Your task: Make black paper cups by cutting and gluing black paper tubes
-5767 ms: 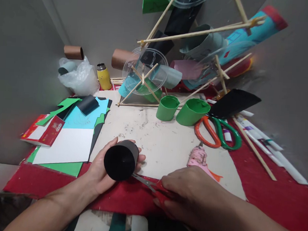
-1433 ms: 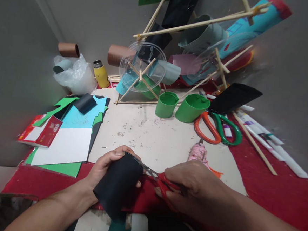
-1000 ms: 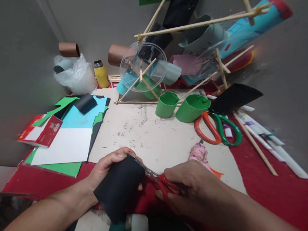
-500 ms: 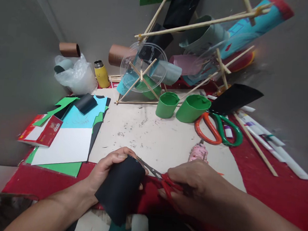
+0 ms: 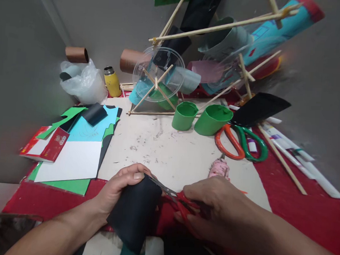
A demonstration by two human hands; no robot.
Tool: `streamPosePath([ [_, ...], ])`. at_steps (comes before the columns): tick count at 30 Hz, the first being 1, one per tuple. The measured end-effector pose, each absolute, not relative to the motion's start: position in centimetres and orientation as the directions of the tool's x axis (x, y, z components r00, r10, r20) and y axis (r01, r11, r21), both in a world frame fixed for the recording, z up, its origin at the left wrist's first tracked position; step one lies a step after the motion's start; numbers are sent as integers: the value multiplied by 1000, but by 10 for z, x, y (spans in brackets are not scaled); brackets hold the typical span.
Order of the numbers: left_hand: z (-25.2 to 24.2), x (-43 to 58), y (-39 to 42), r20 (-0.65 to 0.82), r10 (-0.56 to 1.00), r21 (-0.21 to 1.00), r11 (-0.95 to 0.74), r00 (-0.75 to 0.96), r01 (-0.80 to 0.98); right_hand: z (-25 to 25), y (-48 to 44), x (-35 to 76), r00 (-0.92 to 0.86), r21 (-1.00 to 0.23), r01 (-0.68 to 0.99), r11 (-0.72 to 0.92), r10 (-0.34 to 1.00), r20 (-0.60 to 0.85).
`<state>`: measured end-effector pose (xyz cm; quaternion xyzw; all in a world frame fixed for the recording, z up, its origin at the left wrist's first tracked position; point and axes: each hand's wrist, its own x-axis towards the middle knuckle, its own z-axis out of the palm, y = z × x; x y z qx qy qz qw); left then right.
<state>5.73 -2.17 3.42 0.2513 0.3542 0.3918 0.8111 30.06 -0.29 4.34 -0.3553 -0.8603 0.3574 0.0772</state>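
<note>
A black paper tube (image 5: 136,214) is gripped at its top left rim by my left hand (image 5: 114,189), tilted just above the table's front edge. My right hand (image 5: 214,204) is closed round the red handles of a pair of scissors (image 5: 169,191). The scissor blades reach the tube's upper rim, close to my left thumb; whether they bite into the paper I cannot tell. Beyond my right hand lies a pink-wrapped tool with a pointed tip (image 5: 219,168), partly hidden by the hand.
Two green paper tubes (image 5: 212,120) stand before a stick frame (image 5: 200,28) with plastic lids. Large scissors with orange and green handles (image 5: 233,143) lie right. Paper sheets (image 5: 71,159) and a red box (image 5: 54,144) are left, a yellow bottle (image 5: 112,82) behind.
The black tube has shifted slightly right and down in my left hand. The scissors have moved a little left, with their blades now over the tube's rim.
</note>
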Motion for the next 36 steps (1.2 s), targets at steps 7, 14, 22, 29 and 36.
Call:
streamPosePath([
  [7, 32, 57, -22, -364, 818, 690, 558, 444, -462, 39, -3, 302, -754, -635, 545, 547, 652, -86],
  [14, 33, 56, -21, -359, 811, 694, 563, 463, -449, 31, -3, 302, -759, -605, 529, 595, 651, -22],
  [22, 20, 54, -14, -359, 782, 525, 620, 509, -583, 38, 2, 305, -646, -632, 530, 566, 752, 132],
  [29, 33, 50, 7, -590, 763, 414, 568, 265, -711, 33, 10, 299, -487, -299, 845, 444, 869, -88],
  [36, 38, 38, 15, -580, 809, 483, 439, 99, -757, 38, 4, 278, -524, -198, 849, 490, 830, -190],
])
